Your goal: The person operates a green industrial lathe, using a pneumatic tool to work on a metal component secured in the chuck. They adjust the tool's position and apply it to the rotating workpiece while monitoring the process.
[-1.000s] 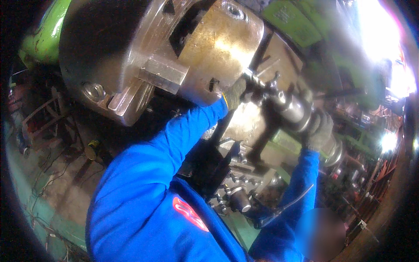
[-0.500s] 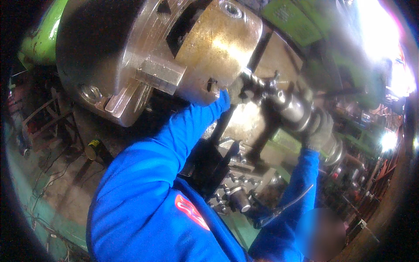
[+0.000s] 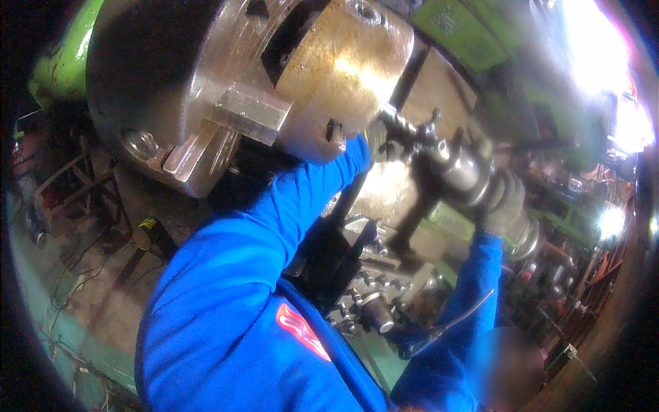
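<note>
A brass-toned metal cylinder [image 3: 343, 69] is clamped in the jaws of a large lathe chuck [image 3: 147, 82] at upper left. A twist drill bit [image 3: 401, 123] reaches toward its right end from a stepped steel drill holder [image 3: 458, 167]. My left hand [image 3: 382, 141], gloved in grey, is beside the drill bit with its fingers curled. The cylinder's end and poor light partly hide them, and what they hold cannot be made out. My right hand [image 3: 504, 202], also gloved, wraps round the drill holder farther right.
Below the hands is a tool post [image 3: 374, 309] with several bolts. A thin bent tube [image 3: 449, 323] crosses in front of my right sleeve. Green machine housing [image 3: 467, 34] stands behind. At lower left a yellow-ended tool [image 3: 144, 233] is near the floor, with cables about.
My left hand has moved slightly to the right along the drill bit. My right hand keeps its place on the drill holder.
</note>
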### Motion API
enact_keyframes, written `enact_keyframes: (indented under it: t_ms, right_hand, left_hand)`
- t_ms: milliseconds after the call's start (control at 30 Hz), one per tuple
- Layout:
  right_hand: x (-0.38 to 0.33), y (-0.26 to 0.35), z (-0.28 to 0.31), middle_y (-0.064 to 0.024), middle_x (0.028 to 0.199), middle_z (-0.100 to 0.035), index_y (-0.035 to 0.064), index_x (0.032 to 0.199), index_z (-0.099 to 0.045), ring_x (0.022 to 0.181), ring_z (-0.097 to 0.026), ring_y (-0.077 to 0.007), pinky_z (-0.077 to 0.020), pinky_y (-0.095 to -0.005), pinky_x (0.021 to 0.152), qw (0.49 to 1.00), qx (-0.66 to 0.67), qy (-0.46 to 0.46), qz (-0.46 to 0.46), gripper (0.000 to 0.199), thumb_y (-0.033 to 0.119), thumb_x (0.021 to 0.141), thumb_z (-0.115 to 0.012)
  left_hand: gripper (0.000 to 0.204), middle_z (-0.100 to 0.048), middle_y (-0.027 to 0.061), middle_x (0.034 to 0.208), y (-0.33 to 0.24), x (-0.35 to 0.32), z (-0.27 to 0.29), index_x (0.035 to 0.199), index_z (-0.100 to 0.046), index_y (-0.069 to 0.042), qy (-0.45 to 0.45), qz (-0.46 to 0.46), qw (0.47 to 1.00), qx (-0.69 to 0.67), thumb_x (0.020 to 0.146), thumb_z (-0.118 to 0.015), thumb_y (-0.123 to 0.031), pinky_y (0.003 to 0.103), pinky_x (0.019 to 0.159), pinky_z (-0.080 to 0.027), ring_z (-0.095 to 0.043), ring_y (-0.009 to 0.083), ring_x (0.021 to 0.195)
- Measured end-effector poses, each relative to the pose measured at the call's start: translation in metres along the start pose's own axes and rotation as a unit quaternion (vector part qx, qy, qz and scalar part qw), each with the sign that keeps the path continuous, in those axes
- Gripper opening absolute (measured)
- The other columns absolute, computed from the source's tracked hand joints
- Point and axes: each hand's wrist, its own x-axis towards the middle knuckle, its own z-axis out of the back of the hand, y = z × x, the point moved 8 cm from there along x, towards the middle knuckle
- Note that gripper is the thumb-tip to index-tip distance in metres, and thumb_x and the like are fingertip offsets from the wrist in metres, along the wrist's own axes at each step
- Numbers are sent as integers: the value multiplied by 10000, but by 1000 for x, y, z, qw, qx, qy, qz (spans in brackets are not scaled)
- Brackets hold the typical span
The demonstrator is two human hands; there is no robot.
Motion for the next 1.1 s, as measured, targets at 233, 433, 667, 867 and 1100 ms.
enact_keyframes:
  t_ms: [233,433,667,867,1100]
  right_hand:
    - [4,3,1,-184,1268,-628,50,1225,-660,1208,-567,-364,-434,-455,1054,999,24,18,-17,365,284,997,-497]
    - [4,5,4,-177,1271,-623,44,1219,-660,1203,-568,-363,-435,-451,1049,1000,17,14,-21,363,279,993,-500]
    - [2,2,1,-173,1253,-625,62,1245,-649,1205,-553,-370,-436,-458,1033,1000,6,9,-3,368,280,983,-512]
    - [0,-2,0,-179,1249,-628,63,1252,-649,1205,-554,-369,-432,-458,1034,1000,-2,-2,-5,368,274,982,-517]
    - [1,0,-1,-177,1253,-629,57,1230,-651,1211,-552,-366,-429,-458,1043,1000,5,6,-10,357,270,983,-507]
  left_hand:
    - [110,-639,54,843,-1,-3,0,1006,-622,-69,-2,-1,1000,-5,932,-557,-118,260,502,-458,-581,125,629]
    - [104,-637,54,839,1,-2,-2,1002,-618,-72,0,-3,1000,-11,940,-552,-124,263,509,-464,-583,126,633]
    - [99,-634,55,833,1,1,-3,996,-613,-76,3,-4,1000,-16,948,-546,-131,267,518,-472,-585,127,638]
    - [97,-632,55,828,2,1,-6,992,-609,-79,2,-4,1000,-24,956,-541,-137,271,525,-478,-587,128,642]
    - [96,-630,56,823,5,0,-5,986,-605,-82,0,-4,999,-36,964,-535,-143,275,534,-486,-590,129,647]
